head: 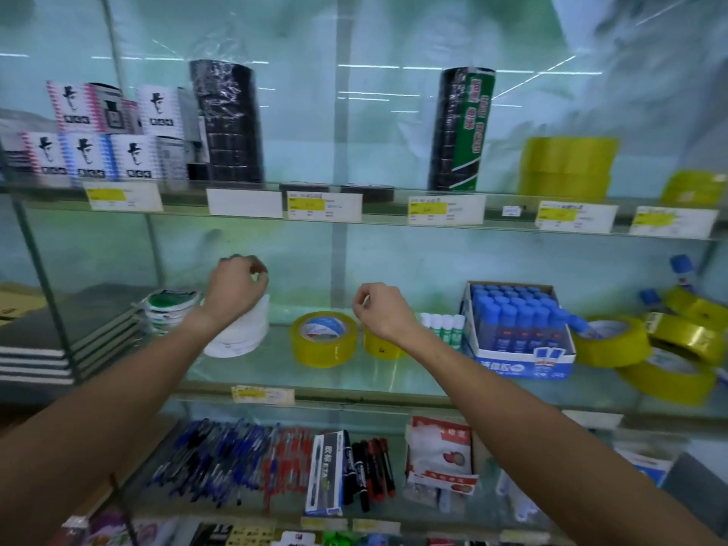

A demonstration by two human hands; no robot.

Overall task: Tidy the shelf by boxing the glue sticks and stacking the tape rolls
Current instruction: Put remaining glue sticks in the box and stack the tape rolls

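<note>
From the head camera, both hands are raised over the middle glass shelf. The left hand hangs above a stack of white tape rolls, its fingers curled in loosely; whether they pinch anything small I cannot tell. The right hand is above a small yellow tape roll, fingertips drawn narrowly together, and again it is unclear whether anything is between them. Just left of that roll a wider yellow tape roll lies flat, apart from it. More yellow tape rolls lie tumbled at the right end, some tilted against each other. The glue sticks, blue-capped, stand upright in an open blue-and-white box; one stick lies slanted across the box's right edge onto a roll, and a few white-and-green sticks stand just left of the box. The rolls look stiff, light and smooth-sided, so I judge them best taken across the outer rim or through the core, and stacked flat face to flat face. The sticks are light, hard and likely to roll, so a pinch on the barrel suits them. Writing is mostly too blurred to read: the box front carries white characters, and a dark box on the shelf below shows "ETA".
</note>
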